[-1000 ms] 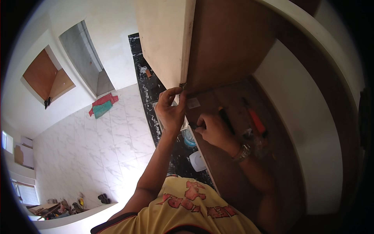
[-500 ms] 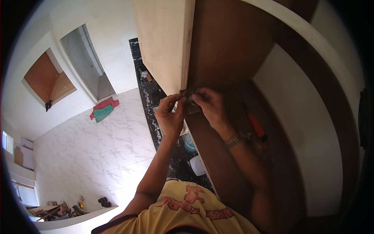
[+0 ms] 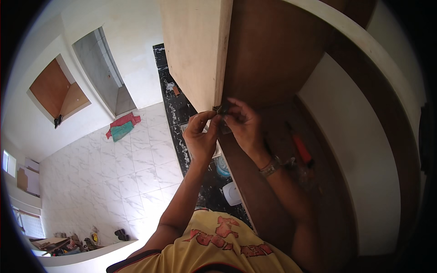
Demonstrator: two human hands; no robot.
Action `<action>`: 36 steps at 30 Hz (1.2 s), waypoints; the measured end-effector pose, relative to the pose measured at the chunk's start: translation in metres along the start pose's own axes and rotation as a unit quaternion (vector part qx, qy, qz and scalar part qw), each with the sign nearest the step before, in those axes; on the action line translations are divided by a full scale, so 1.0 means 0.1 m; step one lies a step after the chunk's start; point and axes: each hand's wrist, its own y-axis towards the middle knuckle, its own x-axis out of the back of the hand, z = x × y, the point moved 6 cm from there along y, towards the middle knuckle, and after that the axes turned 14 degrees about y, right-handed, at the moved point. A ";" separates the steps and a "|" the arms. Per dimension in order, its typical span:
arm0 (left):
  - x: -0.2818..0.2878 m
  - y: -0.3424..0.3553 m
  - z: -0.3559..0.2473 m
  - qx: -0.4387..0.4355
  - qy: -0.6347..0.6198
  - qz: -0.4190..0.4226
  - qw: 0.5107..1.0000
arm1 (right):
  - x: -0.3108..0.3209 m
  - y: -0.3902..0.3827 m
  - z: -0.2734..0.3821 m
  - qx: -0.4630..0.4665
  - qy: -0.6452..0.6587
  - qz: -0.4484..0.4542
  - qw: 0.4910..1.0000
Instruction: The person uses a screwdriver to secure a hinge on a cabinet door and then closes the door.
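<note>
My left hand [image 3: 200, 134] is closed in a pinch at a small dark metal fitting [image 3: 218, 109] on the lower corner of a pale wooden panel [image 3: 195, 50]. Its exact kind is too small to make out. Facing it from the right, my right hand [image 3: 246, 127] has thumb and forefinger pinched close to the same fitting, while its upper fingers stay raised and slightly blurred. Whatever lies between the right fingertips is hidden. A metal-coloured band circles the right wrist.
Inside the brown cabinet [image 3: 268, 54], an orange-red tool [image 3: 301, 148] lies among small loose bits. Below my left arm, a black marbled counter [image 3: 173, 109] holds a blue-topped container [image 3: 222, 166] and a white container [image 3: 231, 194]. Red and green cloths [image 3: 122, 131] lie on the tiled floor.
My right hand has turned, bringing its thumb lower and closer to the left fingertips, with its upper fingers lifted. The left hand stays at the fitting.
</note>
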 end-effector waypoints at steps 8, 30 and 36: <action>-0.01 -0.01 0.02 0.000 0.003 0.009 1.000 | 0.26 -0.07 -0.01 0.076 -0.186 0.029 0.979; 0.01 -0.01 0.03 0.003 0.003 0.016 1.000 | 0.45 -0.10 -0.29 -0.055 -0.200 -0.019 0.978; 0.02 -0.02 0.06 -0.019 0.007 0.010 1.000 | 0.47 -0.07 -0.20 0.033 -0.196 0.008 0.980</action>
